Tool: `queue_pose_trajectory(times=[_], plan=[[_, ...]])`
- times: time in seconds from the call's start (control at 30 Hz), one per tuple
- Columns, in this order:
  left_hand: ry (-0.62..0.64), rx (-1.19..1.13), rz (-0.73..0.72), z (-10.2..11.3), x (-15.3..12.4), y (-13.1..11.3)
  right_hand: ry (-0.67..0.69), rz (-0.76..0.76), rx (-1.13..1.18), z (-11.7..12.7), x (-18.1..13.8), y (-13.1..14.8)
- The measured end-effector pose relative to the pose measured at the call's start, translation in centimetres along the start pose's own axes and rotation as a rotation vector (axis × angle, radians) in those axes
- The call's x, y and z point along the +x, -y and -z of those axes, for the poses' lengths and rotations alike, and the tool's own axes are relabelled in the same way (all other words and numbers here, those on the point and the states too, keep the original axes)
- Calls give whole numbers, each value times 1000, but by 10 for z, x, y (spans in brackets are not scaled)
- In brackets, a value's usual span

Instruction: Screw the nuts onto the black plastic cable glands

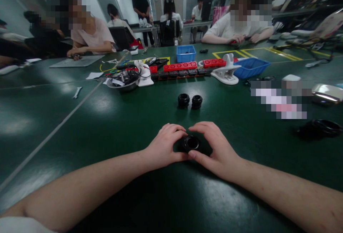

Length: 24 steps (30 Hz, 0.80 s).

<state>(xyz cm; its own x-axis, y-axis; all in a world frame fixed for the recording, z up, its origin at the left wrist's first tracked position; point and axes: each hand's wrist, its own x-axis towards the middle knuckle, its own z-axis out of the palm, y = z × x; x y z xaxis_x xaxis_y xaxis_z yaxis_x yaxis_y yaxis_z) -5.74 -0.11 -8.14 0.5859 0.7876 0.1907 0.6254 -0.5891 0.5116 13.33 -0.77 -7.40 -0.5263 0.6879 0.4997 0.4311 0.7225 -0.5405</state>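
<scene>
A glossy black ring-shaped part (192, 143) stands on the green table with its round opening facing up. My left hand (168, 143) curls around its left side, thumb along the near edge and fingers on the far side. From the right, my right hand (214, 147) also closes about it, its thumb at the near rim and its index finger arched past the far side. Farther off, two similar black ribbed rings, a left one (183, 100) and a right one (197, 101), stand side by side.
A metal bowl (124, 85) of cables, white clamps (226, 74), red power strips (180, 66) and blue bins (185, 53) line the table's middle. A wrench (77, 92) lies left; a larger black ring (323, 128) lies right. Two people sit opposite.
</scene>
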Motion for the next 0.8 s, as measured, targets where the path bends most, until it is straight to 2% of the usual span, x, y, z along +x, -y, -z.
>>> queue_pose_trajectory(times=[0.17,0.4,0.67,0.8], plan=[[14,9,21,1,0,-2,77,-8,11,1,1,1],[19,6,23,0,0,-2,139,106,101,5,4,3],[49,5,27,1,0,-2,149,179,80,8,7,3],[35,14,17,0,0,-2,180,157,90,8,6,4]])
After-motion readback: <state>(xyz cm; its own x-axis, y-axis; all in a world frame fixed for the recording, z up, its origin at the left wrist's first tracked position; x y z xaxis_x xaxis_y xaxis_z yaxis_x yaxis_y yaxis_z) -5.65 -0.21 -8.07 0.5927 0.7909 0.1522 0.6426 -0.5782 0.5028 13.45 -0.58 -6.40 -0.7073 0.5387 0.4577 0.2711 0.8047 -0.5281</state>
